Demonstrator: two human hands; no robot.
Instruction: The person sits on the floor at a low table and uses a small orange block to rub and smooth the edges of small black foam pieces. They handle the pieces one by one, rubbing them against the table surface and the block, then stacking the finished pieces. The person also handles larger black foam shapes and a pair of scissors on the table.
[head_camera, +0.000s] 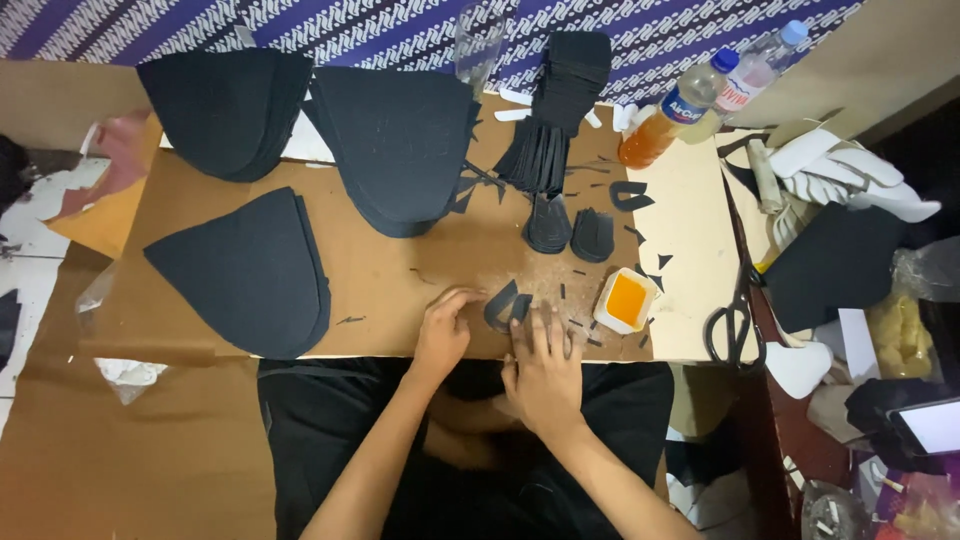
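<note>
Small black piece (503, 305): it lies on the brown board (400, 275), near the front edge, between the two hands. It is curved like a little hook.
Left hand (441, 330): the fingers are bent and pinch the left end of the small black piece.
Right hand (545, 365): it lies flat and open, fingers spread, pressing down on the right end of the piece.
Which way it points: the long side runs up and to the right, tilted away from the person. The open bend seems to face down and right, but the fingers hide part of it.
What could go wrong: the tub of orange glue (626, 300) sits just beside the right hand. A bump from that hand could tip it and smear the piece.
Another slip: the piece is thin, so a hard press could fold it crooked.
Scissors (735, 325): they lie well to the right, apart from both hands.
</note>
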